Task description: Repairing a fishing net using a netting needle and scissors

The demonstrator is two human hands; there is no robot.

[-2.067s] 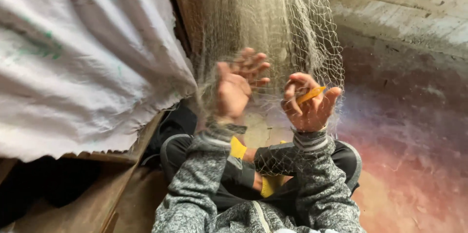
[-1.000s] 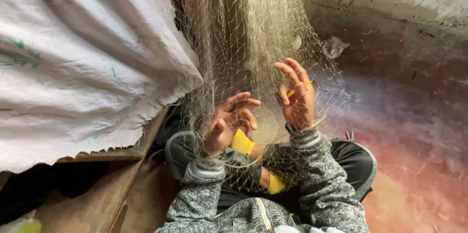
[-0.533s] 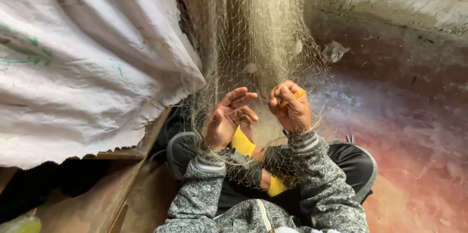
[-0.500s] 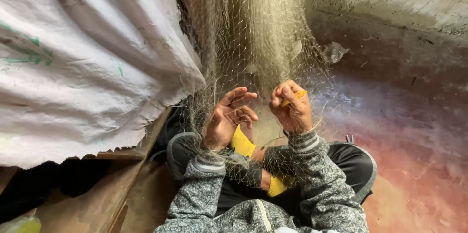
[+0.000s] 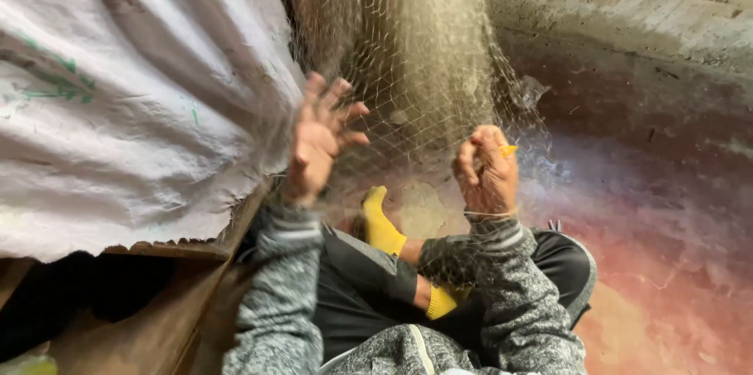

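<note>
Support: concrete floor [image 5: 667, 210], stained reddish | On it: seated person's crossed legs [image 5: 376, 281], 6 o'clock | fishing net [image 5: 439, 108] hem, 12 o'clock

Grey speckled sleeves [image 5: 282, 281], black trousers [image 5: 361, 296], yellow socks [image 5: 380, 222]

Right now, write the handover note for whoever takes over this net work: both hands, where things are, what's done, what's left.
Left hand: open, fingers spread, pressed into the hanging net.
Right hand: fist closed, its grip on a small yellow tool and on net strands.
Net hangs from above, draping over crossed legs in yellow socks.
White sack lies to the left.
Done and left: cannot tell; no finished section of mesh stands out.
</note>
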